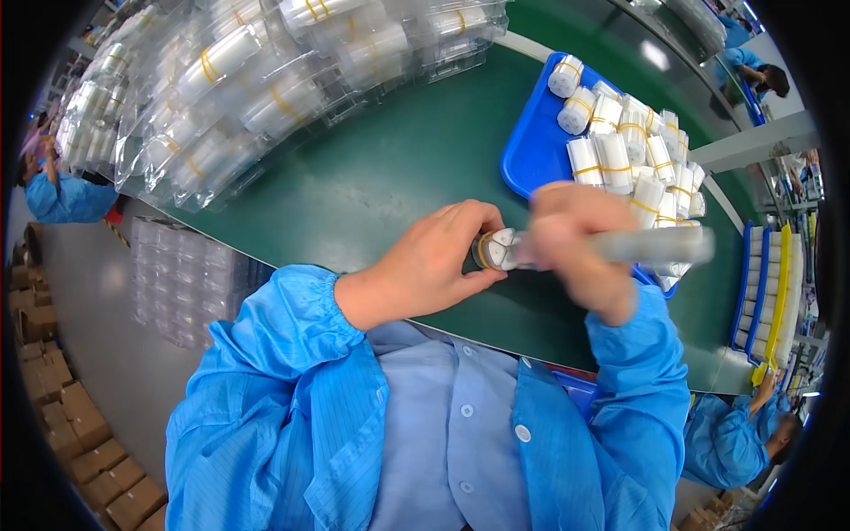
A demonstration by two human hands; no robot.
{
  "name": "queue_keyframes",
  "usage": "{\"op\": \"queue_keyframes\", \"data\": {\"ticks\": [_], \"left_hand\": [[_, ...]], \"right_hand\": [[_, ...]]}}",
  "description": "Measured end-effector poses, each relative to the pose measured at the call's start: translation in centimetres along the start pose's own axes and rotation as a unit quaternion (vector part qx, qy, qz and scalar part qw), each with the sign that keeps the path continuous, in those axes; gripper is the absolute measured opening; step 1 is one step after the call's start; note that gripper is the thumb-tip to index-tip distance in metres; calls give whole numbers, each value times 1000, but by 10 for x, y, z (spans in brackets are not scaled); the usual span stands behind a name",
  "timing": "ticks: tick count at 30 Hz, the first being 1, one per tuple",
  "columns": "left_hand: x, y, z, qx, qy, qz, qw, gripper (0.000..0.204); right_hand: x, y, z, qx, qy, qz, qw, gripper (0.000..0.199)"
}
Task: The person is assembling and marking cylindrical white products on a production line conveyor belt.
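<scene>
**Banded roll held over the green bench**

A green worktable (372, 177) carries stacked clear plastic trays (221, 80) at far left. The left hand (434, 265) clasps one end of a white banded roll (505, 250), steadying it. The blurred right hand (580, 248) closes around its other length. Behind, a blue tray (531, 142) keeps finished white bundles (620, 142) within reach.

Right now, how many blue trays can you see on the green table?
1 for sure: the blue tray lies on the green table, right of middle, full of banded white bundles, just beyond the right hand. More blue racks stand at the far right edge, partly hidden.
</scene>
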State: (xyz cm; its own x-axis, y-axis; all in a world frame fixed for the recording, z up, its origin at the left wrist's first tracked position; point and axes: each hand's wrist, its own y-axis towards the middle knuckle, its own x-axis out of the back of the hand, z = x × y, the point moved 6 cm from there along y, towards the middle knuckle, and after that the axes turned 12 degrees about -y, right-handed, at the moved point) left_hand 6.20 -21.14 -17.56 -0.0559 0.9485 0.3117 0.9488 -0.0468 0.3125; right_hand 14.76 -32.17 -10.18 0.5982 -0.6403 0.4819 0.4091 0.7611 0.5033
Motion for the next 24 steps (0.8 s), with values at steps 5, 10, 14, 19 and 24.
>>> {"op": "queue_keyframes", "data": {"ticks": [5, 10, 14, 19, 24], "left_hand": [[-4, -3, 13, 72, -154, 16, 985, 50], [-6, 2, 20, 163, -478, 33, 863, 52], [-4, 2, 13, 217, -616, 25, 757, 54], [-1, 3, 15, 219, -679, 38, 700, 53], [2, 2, 20, 192, -671, 38, 715, 57]], "right_hand": [[78, 9, 25, 37, 99, -202, 974, 31], [82, 8, 24, 21, 95, -206, 974, 32], [75, 6, 24, -3, 106, -188, 976, 32], [75, 5, 27, -14, 104, -183, 977, 30], [73, 5, 26, -31, 117, -178, 977, 31]]}}
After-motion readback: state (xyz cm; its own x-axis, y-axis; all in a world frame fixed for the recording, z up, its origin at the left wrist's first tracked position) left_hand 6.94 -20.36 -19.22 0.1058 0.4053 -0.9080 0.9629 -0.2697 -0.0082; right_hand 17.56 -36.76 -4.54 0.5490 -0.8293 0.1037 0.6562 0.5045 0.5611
